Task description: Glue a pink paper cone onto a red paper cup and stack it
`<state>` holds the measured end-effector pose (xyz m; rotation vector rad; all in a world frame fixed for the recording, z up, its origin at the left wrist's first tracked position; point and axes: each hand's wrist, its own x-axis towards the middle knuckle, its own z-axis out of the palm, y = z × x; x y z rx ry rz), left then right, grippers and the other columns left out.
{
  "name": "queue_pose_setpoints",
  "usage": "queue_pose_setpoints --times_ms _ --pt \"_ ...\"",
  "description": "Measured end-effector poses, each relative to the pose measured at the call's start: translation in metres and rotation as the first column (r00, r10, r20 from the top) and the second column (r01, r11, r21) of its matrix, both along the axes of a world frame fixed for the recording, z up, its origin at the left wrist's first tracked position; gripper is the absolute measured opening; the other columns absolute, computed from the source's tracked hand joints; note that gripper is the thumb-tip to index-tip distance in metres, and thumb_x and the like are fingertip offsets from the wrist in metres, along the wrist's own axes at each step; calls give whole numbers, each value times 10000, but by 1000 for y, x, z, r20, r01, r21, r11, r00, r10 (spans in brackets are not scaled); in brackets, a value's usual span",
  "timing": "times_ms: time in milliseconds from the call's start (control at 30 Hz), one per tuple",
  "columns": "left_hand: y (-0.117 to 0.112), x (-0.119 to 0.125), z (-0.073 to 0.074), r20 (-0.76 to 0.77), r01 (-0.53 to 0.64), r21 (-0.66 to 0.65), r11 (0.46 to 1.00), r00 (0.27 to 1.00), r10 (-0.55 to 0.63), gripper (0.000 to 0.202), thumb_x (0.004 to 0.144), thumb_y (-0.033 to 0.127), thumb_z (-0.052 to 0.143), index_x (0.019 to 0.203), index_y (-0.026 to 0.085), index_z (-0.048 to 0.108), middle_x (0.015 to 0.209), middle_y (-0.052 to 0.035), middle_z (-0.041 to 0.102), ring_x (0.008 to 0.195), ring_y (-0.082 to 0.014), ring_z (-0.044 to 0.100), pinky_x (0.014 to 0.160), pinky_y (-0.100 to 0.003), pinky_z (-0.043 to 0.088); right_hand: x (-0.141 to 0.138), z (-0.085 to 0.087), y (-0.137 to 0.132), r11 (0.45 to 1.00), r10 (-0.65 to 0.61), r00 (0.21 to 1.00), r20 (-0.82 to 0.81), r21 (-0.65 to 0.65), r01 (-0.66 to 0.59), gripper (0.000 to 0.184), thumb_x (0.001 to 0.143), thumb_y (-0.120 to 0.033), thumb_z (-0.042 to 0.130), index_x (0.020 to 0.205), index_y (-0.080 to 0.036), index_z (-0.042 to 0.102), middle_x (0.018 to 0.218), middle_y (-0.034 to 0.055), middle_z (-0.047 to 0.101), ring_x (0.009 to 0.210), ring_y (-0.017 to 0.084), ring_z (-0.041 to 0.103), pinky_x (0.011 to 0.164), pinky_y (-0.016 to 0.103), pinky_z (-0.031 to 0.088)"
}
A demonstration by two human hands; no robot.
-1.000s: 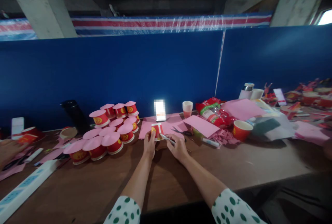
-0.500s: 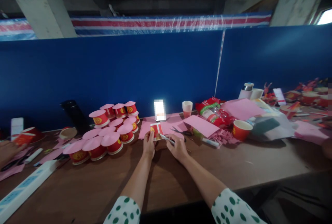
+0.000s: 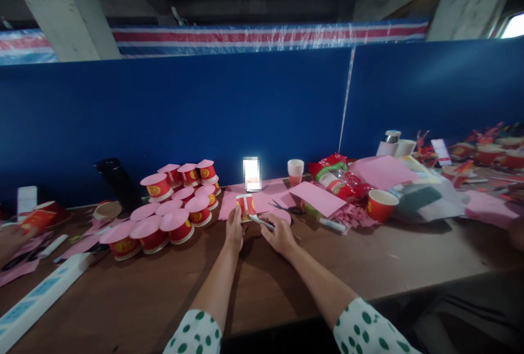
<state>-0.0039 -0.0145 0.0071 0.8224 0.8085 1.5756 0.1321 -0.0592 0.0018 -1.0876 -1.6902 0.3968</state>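
My left hand (image 3: pixel 234 229) is closed on a small red paper cup (image 3: pixel 246 205), held upside down on a pink paper sheet (image 3: pixel 262 199) on the brown table (image 3: pixel 262 283). My right hand (image 3: pixel 280 234) is closed round a thin pen-like tool (image 3: pixel 260 222) whose tip points at the foot of the cup. A round pink paper disc (image 3: pixel 281 215) lies just beyond my right fingers. Black scissors (image 3: pixel 286 208) rest on the pink sheet to the right of the cup.
A heap of red cups capped with pink discs (image 3: pixel 172 212) stands left. A lit phone (image 3: pixel 251 173) leans on the blue partition (image 3: pixel 204 113). An open red cup (image 3: pixel 379 205), a red bag (image 3: pixel 335 176), pink sheets and scraps lie right. Another person's hand (image 3: pixel 10 236) is far left.
My right hand has slid a little left and away from me, bringing the tool closer to the cup. The left hand and cup have barely moved. The other person's hand at left shifted slightly.
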Motion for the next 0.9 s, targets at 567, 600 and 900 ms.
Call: queue_pose_setpoints --times_ms 567,600,900 --pt "-1 3 1 1 -12 -7 1000 1000 12 393 597 491 698 751 160 552 614 41 582 546 -101 577 570 -237 453 1 0 2 999 -34 999 -25 25 35 221 785 -201 507 951 -186 651 794 22 693 642 141 630 627 218 475" --pt "-1 3 1 2 -13 -8 1000 1000 13 392 597 492 697 746 161 550 614 41 581 546 -101 576 568 -236 451 1 0 2 999 -34 999 -24 25 34 222 783 -202 509 953 -187 652 794 22 694 646 142 631 631 219 476" --pt "0 2 -1 14 -13 -15 1000 1000 13 386 606 478 699 760 162 539 614 44 570 535 -87 561 555 -222 449 0 1 1 999 -31 999 -30 31 32 218 780 -202 506 941 -190 652 814 24 695 662 145 633 644 221 480"
